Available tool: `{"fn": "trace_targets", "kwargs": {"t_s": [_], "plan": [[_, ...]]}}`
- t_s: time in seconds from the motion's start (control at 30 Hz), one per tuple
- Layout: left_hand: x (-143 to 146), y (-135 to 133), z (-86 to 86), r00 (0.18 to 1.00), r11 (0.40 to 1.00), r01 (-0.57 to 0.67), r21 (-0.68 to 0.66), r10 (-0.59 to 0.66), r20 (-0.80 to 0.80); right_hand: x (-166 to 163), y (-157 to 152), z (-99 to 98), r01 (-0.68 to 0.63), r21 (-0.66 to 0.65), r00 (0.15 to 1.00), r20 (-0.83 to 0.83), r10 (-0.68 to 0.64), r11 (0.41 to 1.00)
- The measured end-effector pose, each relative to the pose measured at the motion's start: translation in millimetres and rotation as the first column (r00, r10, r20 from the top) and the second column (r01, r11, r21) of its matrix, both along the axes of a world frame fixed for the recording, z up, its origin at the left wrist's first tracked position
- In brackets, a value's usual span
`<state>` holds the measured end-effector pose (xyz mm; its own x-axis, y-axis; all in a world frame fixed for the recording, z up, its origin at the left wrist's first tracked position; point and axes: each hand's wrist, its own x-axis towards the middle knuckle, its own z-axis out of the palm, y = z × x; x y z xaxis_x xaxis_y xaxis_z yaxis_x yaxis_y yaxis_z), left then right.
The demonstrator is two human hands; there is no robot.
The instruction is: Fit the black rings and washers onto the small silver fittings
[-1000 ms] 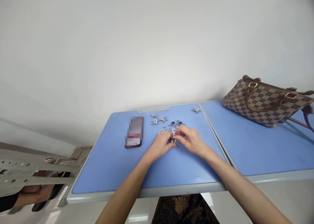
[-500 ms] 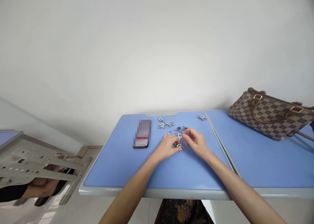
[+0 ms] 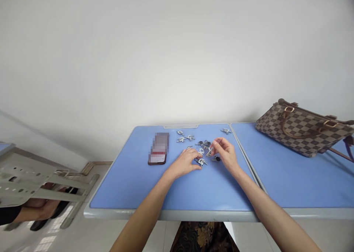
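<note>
Pinching a slim silver metal part (image 3: 209, 152) between thumb and forefinger, the right hand (image 3: 224, 150) holds it at the right edge of a loose scatter of small metal fittings (image 3: 203, 144) on a blue table top (image 3: 124, 185). The left hand (image 3: 184, 163) lies open with its fingers loosely curved, gripping nothing, its fingertips just beside one fitting (image 3: 201, 162) at the near edge of the scatter; whether they touch it cannot be told. A dark-centred fitting (image 3: 216, 158) lies just right of the scatter, below the right hand, and another fitting (image 3: 226, 131) lies farther off, beyond it. A smartphone with a blurred back (image 3: 158, 148) lies left of the scatter, and a checkered brown handbag (image 3: 300, 132) sits well to its right.
</note>
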<state>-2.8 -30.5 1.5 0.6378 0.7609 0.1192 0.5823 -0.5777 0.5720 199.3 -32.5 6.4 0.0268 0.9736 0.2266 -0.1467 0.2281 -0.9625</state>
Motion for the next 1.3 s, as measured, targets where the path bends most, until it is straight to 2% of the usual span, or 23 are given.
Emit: {"fn": "trace_targets", "kwargs": {"t_s": [0.33, 0.5, 0.73, 1.07, 1.3], "plan": [[1, 2, 4.3, 1.000, 0.999, 0.000, -0.032, 0.000, 0.005, -5, -8, 4.5, -0.118, -0.004, 0.989, 0.084, 0.118, 0.993], [1, 4, 3.3, 1.000, 0.999, 0.007, -0.032, -0.007, 0.003, -7, -14, 4.1, -0.193, 0.076, 0.954, 0.247, 0.169, 0.978], [0, 4, 3.9, 1.000, 0.999, -0.005, -0.048, 0.005, 0.005, -9, -18, -0.3, -0.249, 0.224, 0.858, 0.503, 0.107, 0.942], [0, 5, 2.4, 1.000, 0.999, 0.005, -0.045, -0.004, 0.025, -10, -19, 1.6, -0.252, 0.256, 0.827, 0.558, 0.070, 0.933], [2, 4, 2.5, 1.000, 1.000, 0.024, -0.016, -0.024, 0.007, -10, -18, 2.3, -0.295, 0.375, 0.808, 0.589, 0.020, 0.879]]}}
